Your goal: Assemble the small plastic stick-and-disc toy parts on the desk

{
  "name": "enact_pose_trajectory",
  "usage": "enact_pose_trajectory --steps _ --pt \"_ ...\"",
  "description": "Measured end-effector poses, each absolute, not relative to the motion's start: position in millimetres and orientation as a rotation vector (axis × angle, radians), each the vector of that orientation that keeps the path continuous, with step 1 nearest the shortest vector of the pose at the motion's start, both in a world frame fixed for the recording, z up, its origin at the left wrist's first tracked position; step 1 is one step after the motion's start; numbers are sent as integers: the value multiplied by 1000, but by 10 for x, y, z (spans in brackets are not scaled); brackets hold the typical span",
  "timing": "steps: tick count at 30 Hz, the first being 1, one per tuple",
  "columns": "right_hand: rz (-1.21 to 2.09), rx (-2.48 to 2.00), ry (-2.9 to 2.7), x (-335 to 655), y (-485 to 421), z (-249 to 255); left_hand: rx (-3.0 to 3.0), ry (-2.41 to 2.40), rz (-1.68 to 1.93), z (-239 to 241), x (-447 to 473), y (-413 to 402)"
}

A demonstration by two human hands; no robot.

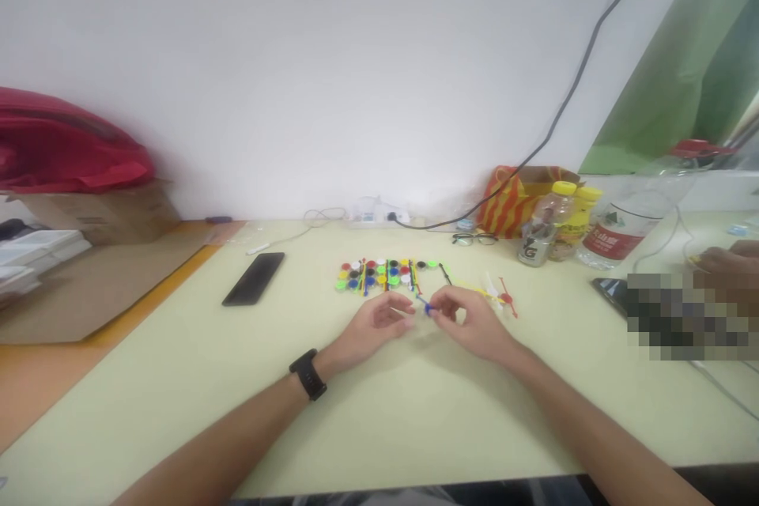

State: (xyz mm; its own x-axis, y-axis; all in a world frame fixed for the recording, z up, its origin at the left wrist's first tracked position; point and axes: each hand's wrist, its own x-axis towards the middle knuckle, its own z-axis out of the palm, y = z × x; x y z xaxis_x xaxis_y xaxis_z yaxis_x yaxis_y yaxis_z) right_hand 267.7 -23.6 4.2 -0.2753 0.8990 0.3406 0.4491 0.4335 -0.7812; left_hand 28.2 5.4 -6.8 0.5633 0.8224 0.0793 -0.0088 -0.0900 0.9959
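Note:
My right hand point(474, 324) pinches a small blue plastic piece point(428, 308) with a thin stick, between thumb and fingertips. Just left of it, my left hand point(376, 326) is curled with thumb and fingers apart, and nothing shows between them. A black watch point(308, 374) is on my left wrist. Beyond my hands lie rows of small coloured round pieces point(379, 273) in red, white, green, blue, yellow and black, with thin coloured sticks among them. Right of my right hand lie a red stick piece point(506, 299) and some yellow and white ones.
A black phone point(254, 278) lies on the pale table point(356, 427) at left. Behind at right stand a striped bag point(504, 202), bottles point(537, 233) and glasses point(474, 239). Another person's hand point(732, 261) is at far right. A cardboard box point(112, 213) stands at left.

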Motion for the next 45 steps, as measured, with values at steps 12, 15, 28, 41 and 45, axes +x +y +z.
enact_pose_trajectory --steps 12,15,28,41,45 --pt "45 -1959 -1995 3271 48 -73 1554 791 755 -100 263 75" --pt "-49 -1912 -2037 3274 71 -119 1542 808 748 -82 266 65" --pt "-136 -1905 -2030 3422 179 -197 1533 813 757 -56 268 57" --pt "-28 -1788 -2269 2974 125 -255 1619 814 751 -127 260 70" --pt "42 -1789 -2151 2985 102 -227 1613 815 746 -133 265 66"
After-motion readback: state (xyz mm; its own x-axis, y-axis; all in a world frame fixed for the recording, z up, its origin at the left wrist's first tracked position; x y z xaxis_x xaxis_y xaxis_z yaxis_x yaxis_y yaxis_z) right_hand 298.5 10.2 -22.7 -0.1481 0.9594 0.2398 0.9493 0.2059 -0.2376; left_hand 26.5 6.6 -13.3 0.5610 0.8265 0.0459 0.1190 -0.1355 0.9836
